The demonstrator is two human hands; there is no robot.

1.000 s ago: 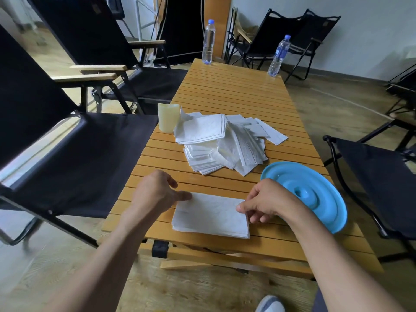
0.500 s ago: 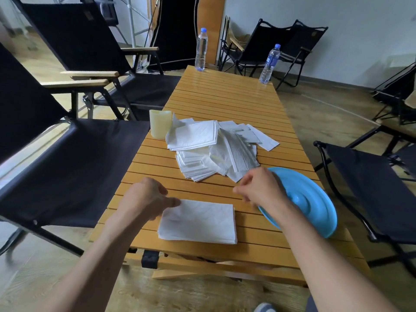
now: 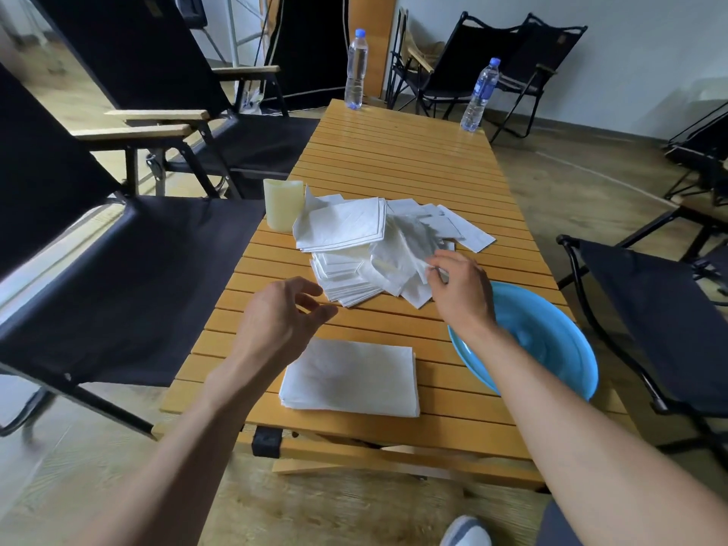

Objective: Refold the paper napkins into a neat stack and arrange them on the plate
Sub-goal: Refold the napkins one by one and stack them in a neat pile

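Folded stack (image 3: 348,378) is lying on the table (image 3: 394,159) just under the left wrist, edges squared. It is probably being used as the build pile before the transfer.

Left hand (image 3: 281,317) is hovering over the stack's far-left corner with fingers loosely spread, gripping nothing. It looks like it is waiting to take the next sheet.

Plate (image 3: 551,348) is sitting under and to the right of the right forearm. No napkins are showing in the visible part, so the transfer isn't done yet.

Right hand (image 3: 459,287) is reaching just past the plate's far rim. Thumb and forefinger are pinching the edge of a loose napkin (image 3: 405,246), which is blurred.

Messy pile (image 3: 342,230) is spreading out ahead of both hands, so most of the refolding is still to do.

Cup (image 3: 283,204) is standing beyond the left hand, against the pile's left edge. Can't tell its contents.

Two capped bottles (image 3: 355,70) (image 3: 478,96) are standing far beyond both hands, at the table's end.
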